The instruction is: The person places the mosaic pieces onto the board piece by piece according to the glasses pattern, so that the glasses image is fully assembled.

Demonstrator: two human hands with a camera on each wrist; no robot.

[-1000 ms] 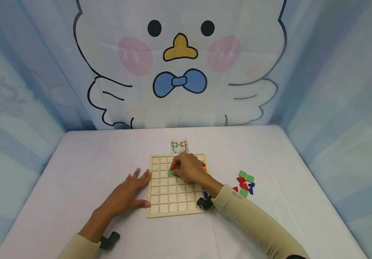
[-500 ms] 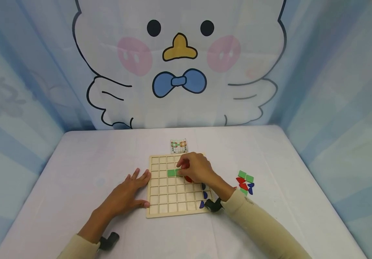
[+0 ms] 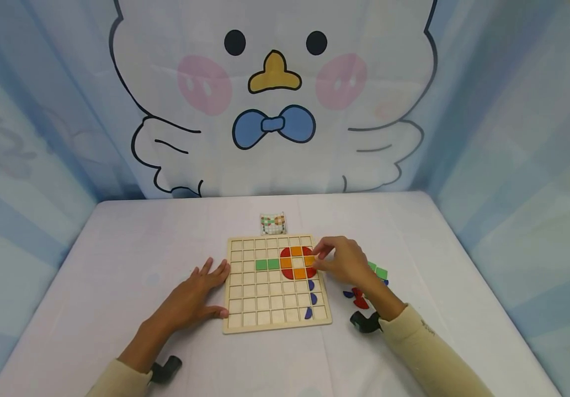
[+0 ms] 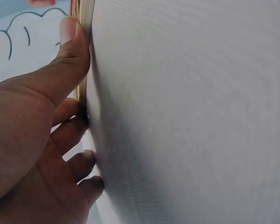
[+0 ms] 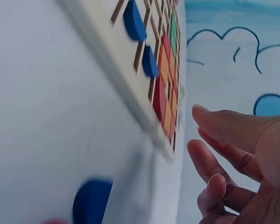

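A square wooden grid board (image 3: 265, 330) lies on the table. Two green square tiles (image 3: 267, 264) sit side by side in its cells, joined on the right by a ring of red curved pieces (image 3: 286, 273) and orange squares (image 3: 296, 251). Several blue pieces (image 3: 313, 298) run down the right columns. My left hand (image 3: 192, 295) rests at the board's left edge, fingers spread; in the left wrist view its thumb (image 4: 72, 51) touches that edge. Over the right edge hovers my right hand (image 3: 344, 262), thumb and fingers apart with nothing between them in the right wrist view.
Loose green squares (image 3: 381, 273), red pieces (image 3: 361, 301) and a blue piece (image 3: 348, 294) lie right of the board, partly hidden by my right hand and forearm. A small pattern card (image 3: 272, 224) lies just behind the board. A printed curtain (image 3: 275, 171) stands beyond the table.
My right hand has moved right, away from the green squares, uncovering the second green square and the red and orange ring. The left hand has stayed at the board's edge.
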